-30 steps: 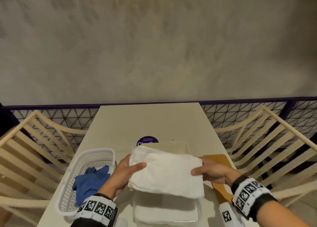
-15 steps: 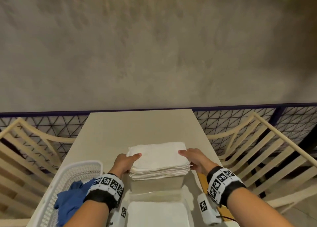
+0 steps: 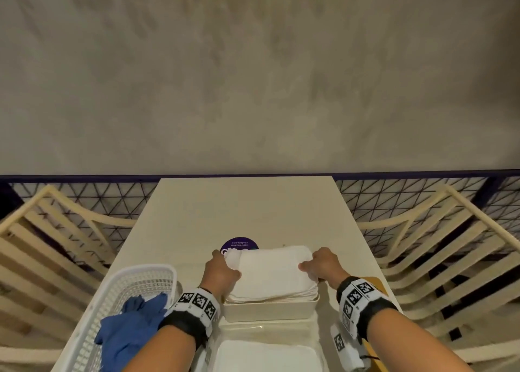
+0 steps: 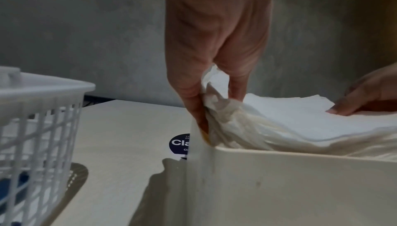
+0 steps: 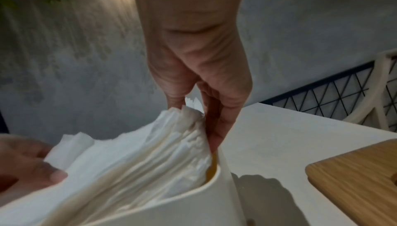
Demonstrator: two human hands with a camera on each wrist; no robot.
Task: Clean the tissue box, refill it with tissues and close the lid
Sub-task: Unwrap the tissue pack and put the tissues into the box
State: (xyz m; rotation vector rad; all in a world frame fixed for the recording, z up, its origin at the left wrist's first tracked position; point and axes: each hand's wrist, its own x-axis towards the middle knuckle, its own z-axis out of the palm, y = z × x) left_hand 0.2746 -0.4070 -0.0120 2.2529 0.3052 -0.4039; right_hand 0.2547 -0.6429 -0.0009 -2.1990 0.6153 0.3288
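Now, stack: tissues (image 3: 271, 273) half-seated in tissue box (image 3: 270, 311), long axis left-right.
Left hand (image 3: 221, 273): grasping stack's left end.
Right hand (image 3: 323, 264): grasping right end.
Coming move: straight down.

My box (image 3: 268, 311): smooth matt cream plastic. My tissues (image 3: 271, 273): soft, crinkled white paper. Basket (image 3: 132, 284): white plastic lattice. Cloth (image 3: 132, 329): blue fabric. Lid (image 5: 356, 177): grained wood. Table (image 3: 244, 208): smooth, matt.
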